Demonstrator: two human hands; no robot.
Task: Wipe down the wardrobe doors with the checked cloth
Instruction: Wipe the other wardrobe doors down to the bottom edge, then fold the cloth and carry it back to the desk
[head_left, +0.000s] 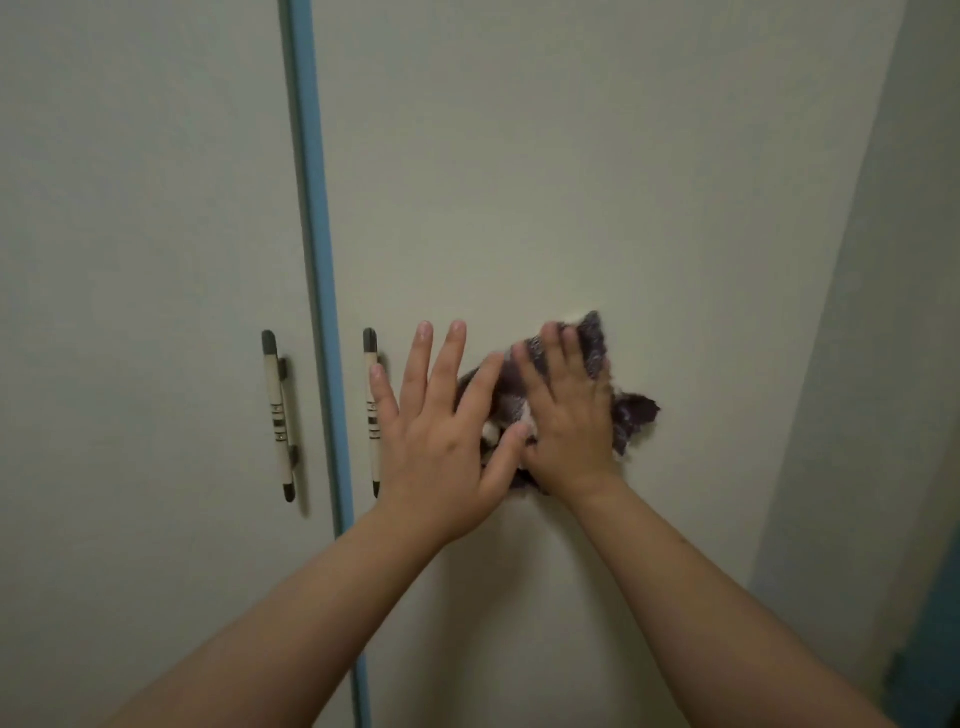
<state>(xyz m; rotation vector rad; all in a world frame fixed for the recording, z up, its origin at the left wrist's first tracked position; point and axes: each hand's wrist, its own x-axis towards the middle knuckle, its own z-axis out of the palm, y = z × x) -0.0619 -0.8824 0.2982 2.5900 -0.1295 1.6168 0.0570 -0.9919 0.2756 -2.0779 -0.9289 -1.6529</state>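
The dark purple and white checked cloth is pressed flat against the pale right wardrobe door, at handle height. My right hand lies on the cloth with its fingers spread and pins it to the door. My left hand is flat beside it, fingers apart, its thumb and forefinger overlapping the cloth's left edge. The cloth's corners stick out to the right of and above my right hand. The left wardrobe door is shut.
A blue strip runs down between the two doors. Each door has a slim vertical handle: the left handle and the right handle, the latter just left of my left hand. A pale wall adjoins at the right.
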